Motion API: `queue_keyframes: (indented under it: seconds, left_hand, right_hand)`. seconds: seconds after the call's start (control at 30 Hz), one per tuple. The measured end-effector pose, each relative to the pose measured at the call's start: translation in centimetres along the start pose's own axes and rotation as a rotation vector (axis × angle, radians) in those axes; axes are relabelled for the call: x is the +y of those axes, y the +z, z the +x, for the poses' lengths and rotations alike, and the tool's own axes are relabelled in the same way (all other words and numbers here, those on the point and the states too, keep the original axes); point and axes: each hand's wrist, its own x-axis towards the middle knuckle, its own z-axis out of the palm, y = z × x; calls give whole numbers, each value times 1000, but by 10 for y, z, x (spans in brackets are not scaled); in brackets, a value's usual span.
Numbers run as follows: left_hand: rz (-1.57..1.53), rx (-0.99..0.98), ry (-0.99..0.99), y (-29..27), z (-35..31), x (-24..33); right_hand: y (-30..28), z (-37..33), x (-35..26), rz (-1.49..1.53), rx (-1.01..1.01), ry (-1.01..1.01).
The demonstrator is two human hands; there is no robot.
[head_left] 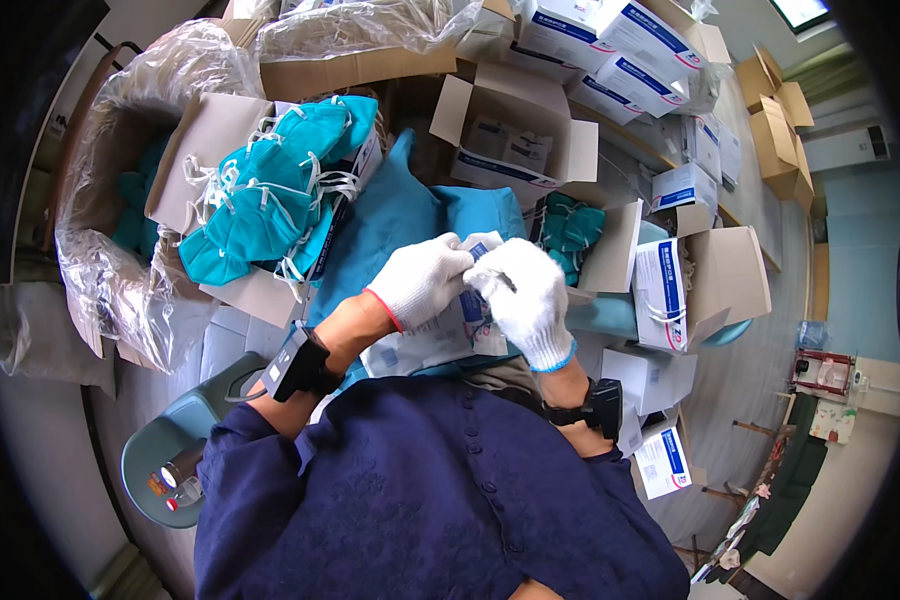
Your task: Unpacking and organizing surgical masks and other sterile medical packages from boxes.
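White knitted gloves cover both my hands, which meet above my lap. The fingers of my left hand (420, 282) pinch the edge of a small white and blue packet (483, 243). My right hand (527, 297) closes on the same packet from the other side, its fingertips partly hidden. Beneath them, more flat white packets (415, 345) lie on a blue cloth (375, 250). To the left, teal face masks (265, 205) with white straps are heaped on an open carton. Beyond my right hand, more teal masks (572, 232) fill a smaller open box.
A plastic-lined carton (90, 270) stands at the far left. Ahead is an open box (515, 130) with packets inside. Open white and blue boxes (660, 290) stand to the right, others (640, 70) at the back. A teal stool (160, 430) holding small bottles is at lower left.
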Motion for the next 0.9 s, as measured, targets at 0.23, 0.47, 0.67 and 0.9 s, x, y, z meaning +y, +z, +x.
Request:
queue_keyframes:
  seconds: [0.23,0.47,0.67,0.9]
  left_hand:
    - [290,267,-3,29,-3,19]
    - [281,165,444,3,-21,51]
    - [250,217,445,-36,-35,76]
    - [213,313,455,-53,-45,89]
  right_hand:
    - [19,-2,15,-23,69,365]
    - [34,-16,72,-106,45,183]
    - [60,-25,83,-343,-144,470]
    - [61,-30,73,-280,-130,422]
